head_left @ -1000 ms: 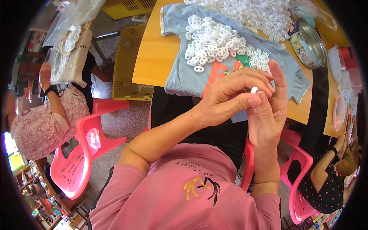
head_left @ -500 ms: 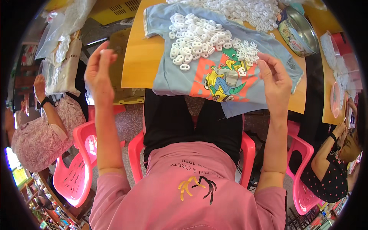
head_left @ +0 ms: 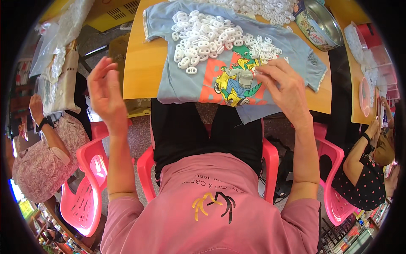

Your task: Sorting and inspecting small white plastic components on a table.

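A light blue T-shirt (head_left: 177, 84) with a cartoon dinosaur print lies spread on the wooden table. On it rests a heap of small white oval plastic pieces with two holes (head_left: 205, 38), beside a smaller cluster of thinner white pieces (head_left: 264, 47). My right hand (head_left: 285, 86) reaches over the print, thumb and fingertips pinched at a small white two-hole piece (head_left: 254, 71). Raised left of the table, my left hand (head_left: 105, 95) has its fingers parted, and nothing shows between them.
More white pieces (head_left: 270, 10) cover the table's far side, near a round metal tin (head_left: 322, 25). Wooden tabletop (head_left: 141, 72) shows along the left. Pink plastic chairs (head_left: 91, 186) flank me. One person (head_left: 46, 156) sits at left, another (head_left: 359, 178) at right.
My right hand has moved left and closed at the white piece on the print. My left hand's fingers have spread from a closer pose. The whole view has shifted slightly.
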`<control>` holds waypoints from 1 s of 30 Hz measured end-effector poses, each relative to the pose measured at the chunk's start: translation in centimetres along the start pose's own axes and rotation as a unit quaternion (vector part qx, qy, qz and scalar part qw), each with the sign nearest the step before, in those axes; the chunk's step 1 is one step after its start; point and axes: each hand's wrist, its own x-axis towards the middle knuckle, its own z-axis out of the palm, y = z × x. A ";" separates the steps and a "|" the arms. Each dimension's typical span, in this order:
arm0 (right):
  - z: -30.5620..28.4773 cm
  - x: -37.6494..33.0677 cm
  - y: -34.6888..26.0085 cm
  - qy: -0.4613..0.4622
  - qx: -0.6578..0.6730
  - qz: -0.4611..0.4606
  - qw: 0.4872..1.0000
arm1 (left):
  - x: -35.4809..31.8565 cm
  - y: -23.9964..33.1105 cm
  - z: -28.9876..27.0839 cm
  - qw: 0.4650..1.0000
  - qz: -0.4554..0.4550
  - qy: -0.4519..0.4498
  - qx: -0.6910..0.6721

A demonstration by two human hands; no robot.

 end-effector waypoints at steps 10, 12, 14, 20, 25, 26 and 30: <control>0.7 0.1 -0.4 0.016 -0.003 0.008 1.000 | -4.3 6.0 10.4 0.949 0.001 -0.270 -0.165; 0.5 0.0 -0.3 0.014 -0.032 -0.035 0.999 | -4.8 6.0 12.4 0.943 0.032 -0.279 -0.177; 0.6 -0.2 -0.2 0.030 -0.035 -0.045 0.998 | -5.0 6.3 13.6 0.936 0.065 -0.288 -0.190; 0.6 -1.4 0.3 0.079 0.155 0.049 0.984 | -5.7 6.9 16.0 0.928 -0.012 -0.322 -0.188; -0.4 -2.5 -0.8 0.088 0.390 0.178 0.899 | -5.5 8.4 16.8 0.851 -0.228 -0.374 -0.290; -0.6 -2.6 -0.8 0.093 0.418 0.188 0.884 | -5.4 8.6 17.0 0.834 -0.262 -0.382 -0.301; -0.8 -2.7 -1.4 0.149 0.492 0.217 0.830 | -6.4 8.9 18.0 0.840 -0.259 -0.327 -0.347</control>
